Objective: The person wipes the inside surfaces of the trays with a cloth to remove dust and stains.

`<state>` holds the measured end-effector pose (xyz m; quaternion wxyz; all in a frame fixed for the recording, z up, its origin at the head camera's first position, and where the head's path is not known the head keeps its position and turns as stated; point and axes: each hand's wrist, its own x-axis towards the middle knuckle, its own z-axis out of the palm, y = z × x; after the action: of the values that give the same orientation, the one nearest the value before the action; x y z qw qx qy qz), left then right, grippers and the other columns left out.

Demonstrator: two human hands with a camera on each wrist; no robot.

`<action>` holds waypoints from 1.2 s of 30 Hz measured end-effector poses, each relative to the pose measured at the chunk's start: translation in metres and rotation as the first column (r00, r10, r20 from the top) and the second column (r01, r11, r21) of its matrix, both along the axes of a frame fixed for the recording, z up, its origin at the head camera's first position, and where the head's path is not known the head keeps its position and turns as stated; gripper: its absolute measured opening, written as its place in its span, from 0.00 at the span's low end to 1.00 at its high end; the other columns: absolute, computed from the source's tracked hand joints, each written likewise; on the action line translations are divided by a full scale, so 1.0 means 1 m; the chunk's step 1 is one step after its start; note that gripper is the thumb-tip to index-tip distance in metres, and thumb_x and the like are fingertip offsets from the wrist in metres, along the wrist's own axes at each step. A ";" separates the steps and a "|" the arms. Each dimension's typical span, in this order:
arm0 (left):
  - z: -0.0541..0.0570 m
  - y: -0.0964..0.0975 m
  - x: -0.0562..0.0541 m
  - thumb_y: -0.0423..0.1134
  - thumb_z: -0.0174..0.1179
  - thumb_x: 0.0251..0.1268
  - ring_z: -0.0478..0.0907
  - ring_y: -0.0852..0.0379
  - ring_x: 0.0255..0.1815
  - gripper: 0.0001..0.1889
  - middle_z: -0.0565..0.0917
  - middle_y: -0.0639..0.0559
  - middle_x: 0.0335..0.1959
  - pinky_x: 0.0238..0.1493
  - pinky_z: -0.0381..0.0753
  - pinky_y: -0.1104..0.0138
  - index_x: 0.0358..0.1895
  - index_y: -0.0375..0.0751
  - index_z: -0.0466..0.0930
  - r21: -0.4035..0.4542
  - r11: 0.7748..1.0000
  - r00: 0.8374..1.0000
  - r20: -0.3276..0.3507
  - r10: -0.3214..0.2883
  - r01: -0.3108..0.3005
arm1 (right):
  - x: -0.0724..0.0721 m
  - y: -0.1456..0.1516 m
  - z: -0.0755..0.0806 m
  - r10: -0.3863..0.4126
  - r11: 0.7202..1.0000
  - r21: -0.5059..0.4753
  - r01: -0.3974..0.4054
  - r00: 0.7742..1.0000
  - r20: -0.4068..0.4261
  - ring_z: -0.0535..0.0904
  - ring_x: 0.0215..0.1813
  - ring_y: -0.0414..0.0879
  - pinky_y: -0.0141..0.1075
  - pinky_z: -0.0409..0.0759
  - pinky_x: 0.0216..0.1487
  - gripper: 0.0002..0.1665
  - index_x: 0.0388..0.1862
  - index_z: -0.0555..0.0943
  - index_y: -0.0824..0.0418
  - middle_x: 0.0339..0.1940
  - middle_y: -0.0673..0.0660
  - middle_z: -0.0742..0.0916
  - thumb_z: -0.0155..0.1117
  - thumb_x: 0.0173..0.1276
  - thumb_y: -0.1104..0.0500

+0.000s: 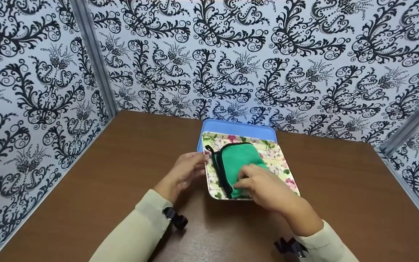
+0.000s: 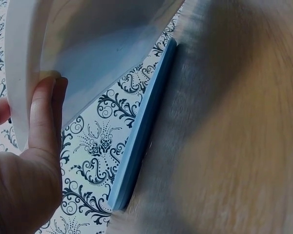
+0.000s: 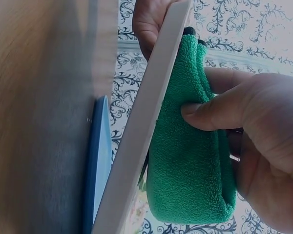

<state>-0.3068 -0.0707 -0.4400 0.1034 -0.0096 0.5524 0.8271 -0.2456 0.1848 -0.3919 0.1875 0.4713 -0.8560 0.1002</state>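
My left hand grips the left rim of a floral-patterned tray. The left wrist view shows its fingers under the pale underside, with the tray tilted and raised off the table. A folded green cloth with black edging and a small black loop lies against the tray's face. My right hand pinches the cloth near its lower right part. Seen from the right wrist, the thumb presses the terry surface while other fingers are partly hidden behind the folds.
Behind and below the floral tray, a blue tray lies on the brown table near the back wall. Patterned panels surround the table at the back and sides. Each wrist wears a black strap.
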 end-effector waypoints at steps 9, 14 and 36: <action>0.001 -0.001 0.000 0.31 0.59 0.64 0.84 0.58 0.32 0.04 0.86 0.52 0.29 0.36 0.87 0.69 0.37 0.37 0.84 -0.006 1.000 1.000 -0.001 0.001 -0.001 | -0.006 0.005 0.001 -0.041 0.999 -0.006 0.041 0.999 0.011 0.77 0.41 0.46 0.39 0.79 0.42 0.14 0.40 0.93 0.51 0.37 0.50 0.82 0.80 0.56 0.67; -0.001 -0.002 0.000 0.31 0.60 0.64 0.85 0.57 0.33 0.04 0.86 0.51 0.31 0.38 0.88 0.68 0.36 0.37 0.84 -0.024 1.000 1.000 -0.012 0.001 -0.001 | -0.008 0.009 0.000 -0.069 0.998 -0.007 0.070 0.997 0.026 0.77 0.41 0.46 0.40 0.79 0.42 0.15 0.39 0.93 0.50 0.37 0.50 0.82 0.82 0.54 0.65; 0.001 -0.001 0.001 0.33 0.60 0.65 0.87 0.55 0.36 0.13 0.89 0.47 0.35 0.40 0.89 0.66 0.49 0.29 0.82 -0.040 0.999 1.000 -0.004 0.000 0.000 | -0.023 0.030 -0.005 -0.243 0.970 -0.013 0.243 0.969 0.040 0.82 0.49 0.52 0.45 0.85 0.53 0.22 0.45 0.91 0.57 0.42 0.54 0.87 0.62 0.60 0.77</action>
<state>-0.3053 -0.0715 -0.4393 0.1022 -0.0102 0.5690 0.8159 -0.2686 0.2143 -0.3971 0.1863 0.3592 -0.9097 0.0929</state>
